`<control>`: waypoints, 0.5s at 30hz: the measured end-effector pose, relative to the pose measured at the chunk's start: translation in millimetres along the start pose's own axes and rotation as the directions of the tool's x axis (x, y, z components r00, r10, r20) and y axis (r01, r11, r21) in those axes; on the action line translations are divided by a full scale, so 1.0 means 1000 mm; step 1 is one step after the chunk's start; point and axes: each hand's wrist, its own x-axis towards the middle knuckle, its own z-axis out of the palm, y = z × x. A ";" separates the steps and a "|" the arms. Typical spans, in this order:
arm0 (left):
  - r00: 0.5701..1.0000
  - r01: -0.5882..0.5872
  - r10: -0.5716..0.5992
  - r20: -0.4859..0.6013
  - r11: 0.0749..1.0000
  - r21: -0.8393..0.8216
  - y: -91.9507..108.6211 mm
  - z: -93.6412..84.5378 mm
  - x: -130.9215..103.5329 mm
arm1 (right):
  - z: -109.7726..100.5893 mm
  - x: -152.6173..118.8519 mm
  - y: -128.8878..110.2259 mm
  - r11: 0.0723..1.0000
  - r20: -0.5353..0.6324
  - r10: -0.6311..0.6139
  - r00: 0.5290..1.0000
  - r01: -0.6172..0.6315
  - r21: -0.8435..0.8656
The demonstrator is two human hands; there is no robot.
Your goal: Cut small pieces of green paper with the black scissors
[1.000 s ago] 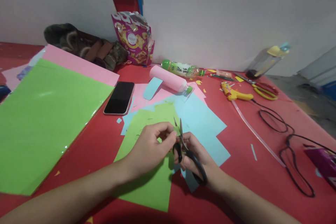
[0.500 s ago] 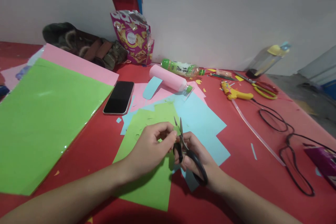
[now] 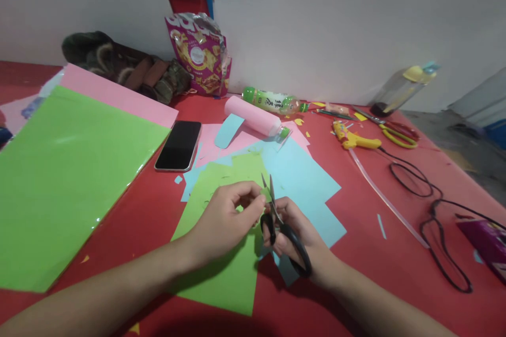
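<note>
My right hand [image 3: 294, 231] grips black-handled scissors [image 3: 285, 231], blades pointing up and away from me. My left hand [image 3: 225, 221] pinches a small green paper scrap [image 3: 264, 198] right at the blades. Both hands hover over a green sheet [image 3: 227, 268] that overlaps light blue paper [image 3: 306, 179] and pink paper [image 3: 233, 142] on the red table [image 3: 367, 231].
A black phone [image 3: 178, 145] lies left of the papers, beside a large green sheet [image 3: 63, 179] on pink. A pink roll [image 3: 253, 116], green bottle [image 3: 272, 101], snack bag [image 3: 200, 55], yellow glue gun [image 3: 356, 140] with black cord [image 3: 430, 205], yellow scissors [image 3: 395, 134] sit farther back.
The hands stay almost in place; my left fingers have turned the green scrap slightly at the scissor blades. The view has shifted a little.
</note>
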 end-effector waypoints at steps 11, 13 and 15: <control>1.000 -0.023 0.022 0.010 0.997 0.072 0.002 -0.006 0.002 | 0.000 0.001 0.000 1.000 -0.002 0.015 1.000 -0.015 0.004; 0.999 -0.028 0.026 0.024 0.997 0.077 0.002 -0.007 0.003 | 0.000 0.001 0.000 1.000 -0.005 0.022 1.000 -0.022 -0.004; 0.999 -0.030 0.027 0.038 0.996 0.086 0.003 -0.008 0.003 | 0.000 0.001 -0.001 1.000 -0.004 0.023 1.000 -0.023 -0.013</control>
